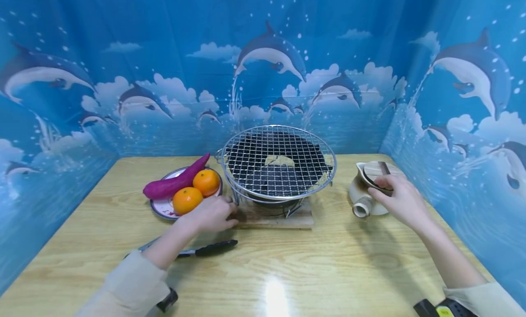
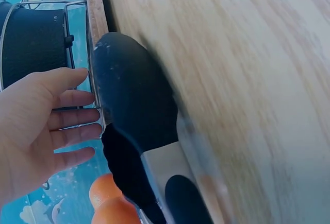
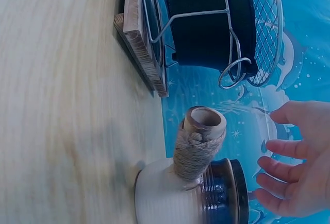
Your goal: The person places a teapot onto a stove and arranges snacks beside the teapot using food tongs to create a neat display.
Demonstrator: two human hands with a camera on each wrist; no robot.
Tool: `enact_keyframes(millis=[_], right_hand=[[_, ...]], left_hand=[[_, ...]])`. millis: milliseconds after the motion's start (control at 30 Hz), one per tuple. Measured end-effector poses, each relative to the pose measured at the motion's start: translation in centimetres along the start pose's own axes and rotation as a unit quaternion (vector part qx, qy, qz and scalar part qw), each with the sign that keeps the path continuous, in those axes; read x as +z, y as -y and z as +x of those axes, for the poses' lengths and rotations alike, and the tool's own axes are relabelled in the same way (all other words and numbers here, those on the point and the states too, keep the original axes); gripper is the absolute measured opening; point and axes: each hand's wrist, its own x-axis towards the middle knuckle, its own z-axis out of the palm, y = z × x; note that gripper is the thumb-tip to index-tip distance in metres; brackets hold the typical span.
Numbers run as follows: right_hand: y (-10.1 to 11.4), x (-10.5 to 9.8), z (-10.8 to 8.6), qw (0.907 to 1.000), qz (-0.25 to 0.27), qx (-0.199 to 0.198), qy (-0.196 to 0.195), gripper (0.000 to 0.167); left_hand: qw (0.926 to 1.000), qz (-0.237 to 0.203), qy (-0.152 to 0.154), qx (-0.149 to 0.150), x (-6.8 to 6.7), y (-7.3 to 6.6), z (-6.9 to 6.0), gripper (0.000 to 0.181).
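Observation:
My left hand (image 1: pixel 211 213) is beside the left edge of a wooden board (image 1: pixel 273 220) under a round tabletop grill (image 1: pixel 279 166). Its fingers are spread and fairly straight in the left wrist view, with nothing between them. Black-tipped tongs (image 1: pixel 217 247) lie on the table before it, partly hidden by the forearm in the head view. Over at the right, my right hand (image 1: pixel 400 198) hovers at the top of a ceramic teapot (image 1: pixel 357 191) with a rope-wrapped side handle (image 3: pixel 193 157). Loosely bent fingers come close to the wooden lid (image 1: pixel 374 170); contact with its dark grip is unclear.
Left of the grill, a plate (image 1: pixel 160 209) holds a long purple vegetable (image 1: pixel 174 184) and two oranges (image 1: pixel 207 182). A wire mesh (image 1: pixel 283 136) tops the grill. Blue dolphin-print curtains (image 1: pixel 263 79) enclose the table's (image 1: pixel 328 271) back and sides.

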Motion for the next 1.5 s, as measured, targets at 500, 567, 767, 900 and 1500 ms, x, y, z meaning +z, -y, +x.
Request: enact_keyframes(millis=[500,567,767,900,1500], right_hand=[[-0.7,0.7,-1.3,0.9983,0.016,0.055,-0.005,0.038],[-0.8,0.9,-1.4,0.9975,0.03,0.064,0.001,0.038],[-1.0,2.0,-2.2,0.9911,0.091,0.095,0.018,0.042],[-1.0,2.7,-2.7,0.986,0.128,0.106,0.014,0.042],[-1.3,4.3,-3.1,0.9544,0.22,0.198,0.04,0.056]], left_hand=[[0.9985,-0.002,-0.042,0.035,0.5,0.1,0.0,0.021],[0.9985,-0.002,-0.042,0.035,0.6,0.1,0.0,0.021],[0.9989,-0.004,-0.034,0.033,0.8,0.0,0.1,0.022],[0.9991,-0.002,-0.028,0.031,0.9,-0.1,0.2,0.023],[0.9995,-0.001,-0.018,0.027,0.6,-0.4,0.2,0.024]])
